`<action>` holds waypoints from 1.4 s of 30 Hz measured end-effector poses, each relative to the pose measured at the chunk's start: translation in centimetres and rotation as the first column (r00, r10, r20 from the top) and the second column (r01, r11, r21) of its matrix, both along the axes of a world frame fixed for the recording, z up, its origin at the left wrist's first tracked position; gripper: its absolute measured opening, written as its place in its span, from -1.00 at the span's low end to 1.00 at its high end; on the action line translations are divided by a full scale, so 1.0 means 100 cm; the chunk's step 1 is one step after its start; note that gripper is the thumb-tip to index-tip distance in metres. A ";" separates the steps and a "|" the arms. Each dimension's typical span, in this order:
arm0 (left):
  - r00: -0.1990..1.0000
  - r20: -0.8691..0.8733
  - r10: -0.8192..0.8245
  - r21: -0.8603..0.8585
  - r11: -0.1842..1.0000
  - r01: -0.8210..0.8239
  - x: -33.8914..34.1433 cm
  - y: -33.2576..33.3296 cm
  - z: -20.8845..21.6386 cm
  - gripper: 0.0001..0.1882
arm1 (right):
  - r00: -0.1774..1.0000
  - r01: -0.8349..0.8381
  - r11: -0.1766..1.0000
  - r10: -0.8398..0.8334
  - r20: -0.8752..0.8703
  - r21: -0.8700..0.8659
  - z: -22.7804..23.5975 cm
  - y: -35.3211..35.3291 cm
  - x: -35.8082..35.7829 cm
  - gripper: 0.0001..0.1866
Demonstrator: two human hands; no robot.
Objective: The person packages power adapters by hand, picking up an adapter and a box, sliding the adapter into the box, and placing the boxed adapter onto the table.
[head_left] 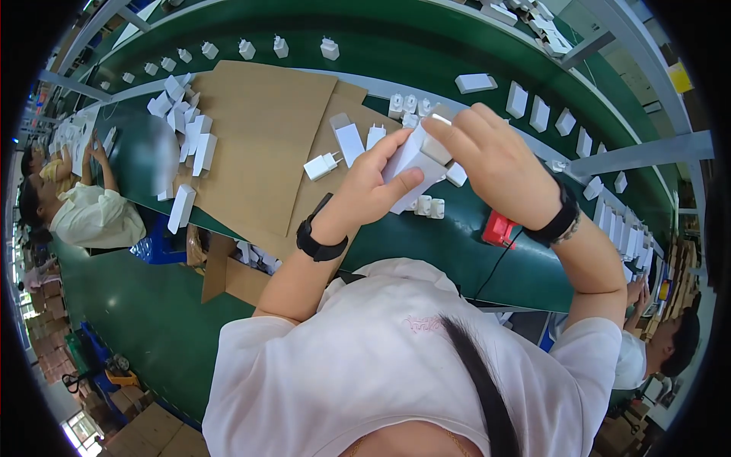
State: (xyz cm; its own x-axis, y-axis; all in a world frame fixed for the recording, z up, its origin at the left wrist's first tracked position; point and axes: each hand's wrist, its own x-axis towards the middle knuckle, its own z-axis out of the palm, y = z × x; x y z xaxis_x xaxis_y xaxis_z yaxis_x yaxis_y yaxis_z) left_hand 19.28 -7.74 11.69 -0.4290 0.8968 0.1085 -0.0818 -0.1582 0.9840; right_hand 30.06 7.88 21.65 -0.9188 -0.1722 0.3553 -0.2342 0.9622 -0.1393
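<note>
My left hand [367, 185] is closed round a small white box [416, 172], which it holds tilted above the green table. At the upper end of this box, my right hand [505, 161] has its fingers on a white charger [436, 146]; the fingers partly cover where charger and box meet. On the cardboard just left of my hands lie another white charger [320, 165] with its prongs out and an open white box [348, 142]. More white chargers stand behind the held box, and several [429, 206] sit in front of it.
A flat cardboard sheet [255, 137] covers the table's left part, with a pile of white boxes [199, 152] at its edge. A red device [499, 228] with a black cable lies right. Beyond, chargers and boxes line a green belt [381, 57]. Co-workers sit at both sides.
</note>
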 end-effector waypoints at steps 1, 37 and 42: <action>0.999 0.026 0.022 0.020 1.000 -0.023 -0.002 0.001 -0.003 -0.38 | 1.000 -0.002 1.000 0.002 0.005 -0.003 0.000 0.006 -0.001 -0.47; 0.504 -0.764 0.403 -0.499 0.125 -0.857 -0.238 -0.206 -0.077 -0.47 | 0.710 0.548 0.820 -0.352 0.610 -0.165 -0.275 0.140 -0.351 -0.22; 0.709 0.061 0.703 -0.306 0.689 -0.657 -0.193 -0.128 -0.064 -0.46 | 0.789 0.513 0.829 -0.352 0.504 -0.224 -0.231 0.152 -0.317 -0.61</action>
